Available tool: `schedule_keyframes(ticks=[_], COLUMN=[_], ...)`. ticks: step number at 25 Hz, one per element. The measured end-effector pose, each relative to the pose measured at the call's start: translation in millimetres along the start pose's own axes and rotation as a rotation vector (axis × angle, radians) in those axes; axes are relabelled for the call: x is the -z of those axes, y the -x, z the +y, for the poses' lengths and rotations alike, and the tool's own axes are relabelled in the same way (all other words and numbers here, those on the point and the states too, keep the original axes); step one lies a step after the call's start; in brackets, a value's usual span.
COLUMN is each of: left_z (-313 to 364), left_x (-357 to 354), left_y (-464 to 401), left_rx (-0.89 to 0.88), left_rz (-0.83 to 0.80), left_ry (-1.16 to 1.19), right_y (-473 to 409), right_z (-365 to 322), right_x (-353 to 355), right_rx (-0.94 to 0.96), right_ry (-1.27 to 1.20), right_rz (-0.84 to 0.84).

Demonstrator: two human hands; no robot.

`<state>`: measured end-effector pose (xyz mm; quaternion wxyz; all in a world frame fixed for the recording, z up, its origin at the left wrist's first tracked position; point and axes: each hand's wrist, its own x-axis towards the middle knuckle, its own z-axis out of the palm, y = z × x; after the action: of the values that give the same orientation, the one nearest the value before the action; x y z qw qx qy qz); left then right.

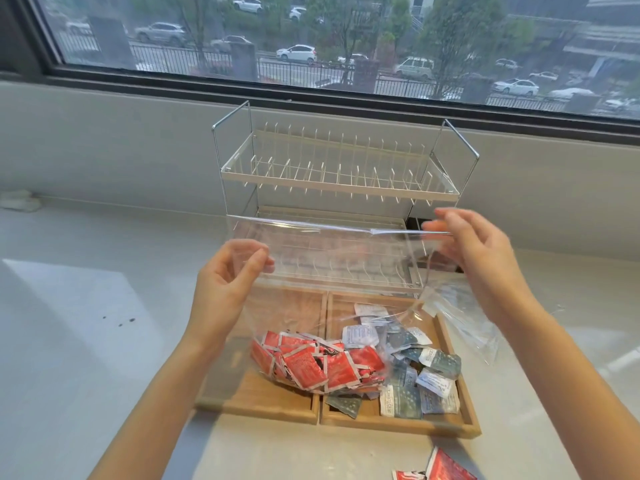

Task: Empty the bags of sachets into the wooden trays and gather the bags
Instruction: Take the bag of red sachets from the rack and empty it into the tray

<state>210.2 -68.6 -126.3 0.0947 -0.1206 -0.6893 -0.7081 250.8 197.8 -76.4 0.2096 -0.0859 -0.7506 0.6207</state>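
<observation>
Two hands [225, 271] [474, 251] on clear bag [329, 271]

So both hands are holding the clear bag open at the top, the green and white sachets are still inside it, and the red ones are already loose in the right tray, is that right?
Not quite: the colours are swapped. The head view shows the left hand and right hand holding the clear bag open at the top, but the red sachets are still inside it, and the green and white sachets are already loose in the right tray.

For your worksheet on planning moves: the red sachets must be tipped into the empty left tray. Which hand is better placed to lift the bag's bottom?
Left. The left hand is nearer the red sachets and left tray; the right hand holds the clear bag at its far top corner.
</observation>
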Motion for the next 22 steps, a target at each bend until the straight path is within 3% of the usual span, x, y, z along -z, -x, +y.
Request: schedule_keyframes(ticks=[4, 6, 9, 13, 17, 22], left_z=[8.1, 12.4, 12.5, 12.5, 15.1, 15.2], left_x=[-5.8, -9.0, -12.8, -17.8, -19.3, -19.9], left_y=[2.9, 6.1, 9.5, 12.9, 16.3, 16.6], left_rx=[-0.050, -0.086, -0.121, -0.140, -0.054, 0.005], left_rz=[-0.105, -0.208, -0.308, -0.277, -0.210, -0.218], left_ry=[-0.045, -0.055, -0.095, -0.141, -0.123, -0.175], right_y=[-20.9, -29.0, -32.6, -27.4, -18.0, -12.7], right_z=[-53.3, -72.5, -77.8, -60.0, -51.2, -45.5], right_x=[-7.2, -21.5, -55.2, -82.6, -82.0, -80.3], right_rx=[0.194, 0.215, 0.074, -0.088, -0.142, -0.182], right_ry=[0.190, 0.403, 0.635, 0.704, 0.621, 0.504], right_rz=[-0.071, -0.304, -0.788, -1.101, -1.216, -1.148])
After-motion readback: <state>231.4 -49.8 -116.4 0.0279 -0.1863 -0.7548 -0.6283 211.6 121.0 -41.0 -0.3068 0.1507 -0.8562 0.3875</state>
